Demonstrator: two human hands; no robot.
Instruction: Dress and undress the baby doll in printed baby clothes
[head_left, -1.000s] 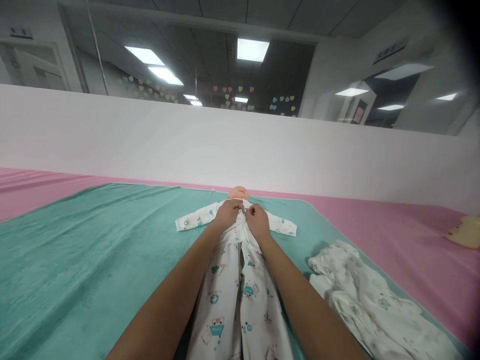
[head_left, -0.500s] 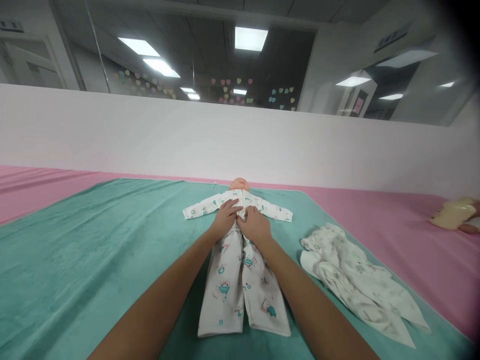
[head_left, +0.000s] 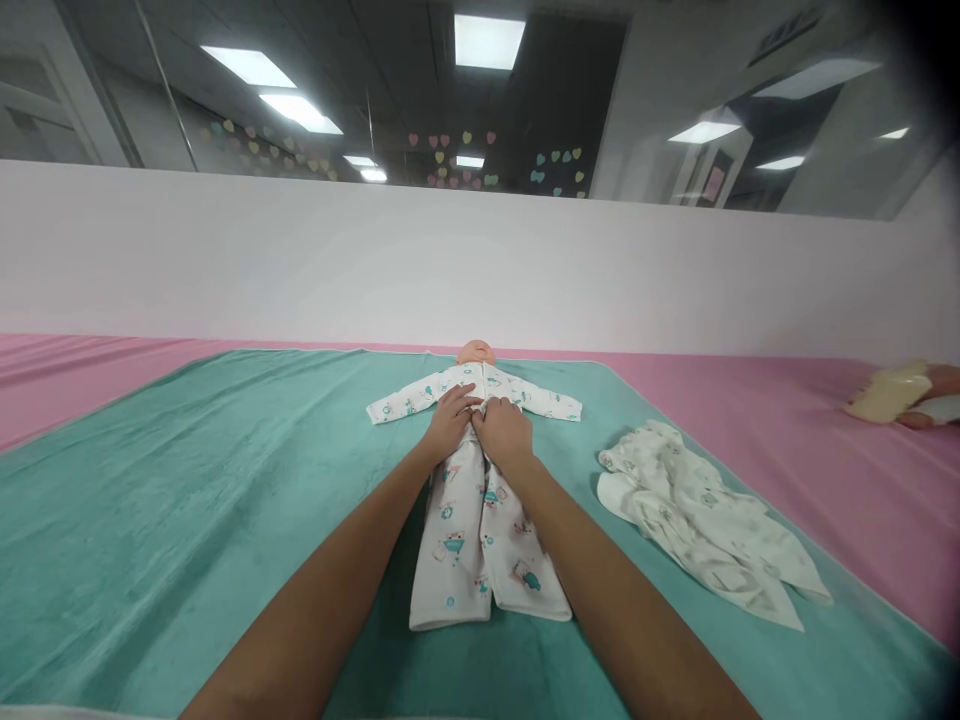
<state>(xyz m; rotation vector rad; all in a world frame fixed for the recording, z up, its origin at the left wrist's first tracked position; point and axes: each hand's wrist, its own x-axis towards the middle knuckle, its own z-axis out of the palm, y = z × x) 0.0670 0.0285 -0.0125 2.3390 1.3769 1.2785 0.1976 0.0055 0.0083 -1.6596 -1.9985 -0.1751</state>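
Observation:
A baby doll (head_left: 475,352) lies on its back on a teal blanket (head_left: 187,480), dressed in a white printed sleepsuit (head_left: 480,520) with sleeves spread out. My left hand (head_left: 448,418) and my right hand (head_left: 504,432) rest side by side on the suit's middle front. The fingers of both are curled and pinch the fabric at the centre seam. The legs of the suit lie flat toward me between my forearms.
A second white printed garment (head_left: 697,515) lies crumpled on the blanket at the right. The pink sheet (head_left: 787,440) spreads beyond the blanket. Another doll or object (head_left: 900,395) lies at the far right. A low white wall (head_left: 300,260) runs behind.
Both hands have slid down from the doll's neck to the middle of the suit front. The view has pulled back, showing the whole suit and its legs.

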